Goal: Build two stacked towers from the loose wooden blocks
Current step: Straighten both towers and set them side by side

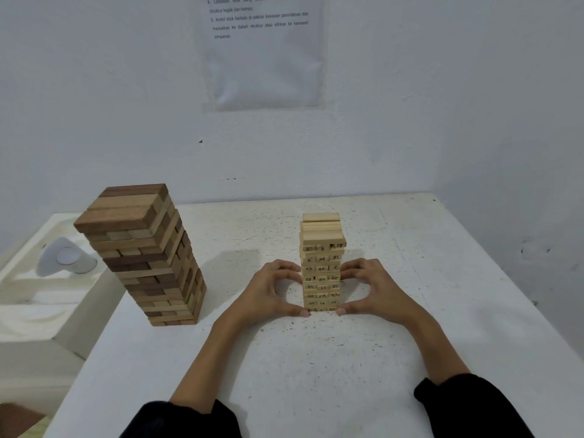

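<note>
Grip: left hand (271, 289), right hand (376, 289) curled, clasping pale tower (321, 241) sides.

Brown tower (148, 263), pale tower (321, 235) (numbered).

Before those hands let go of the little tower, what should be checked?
1. Hands steadying small tower: ok; left hand and right hand press its sides.
2. Small tower straight: not ok; upper layers jut out.
3. Big tower clear of hands: ok; stands apart.
4. Nothing loose on table: ok; none visible.
5. Small tower's back: cannot tell; hidden.
</note>
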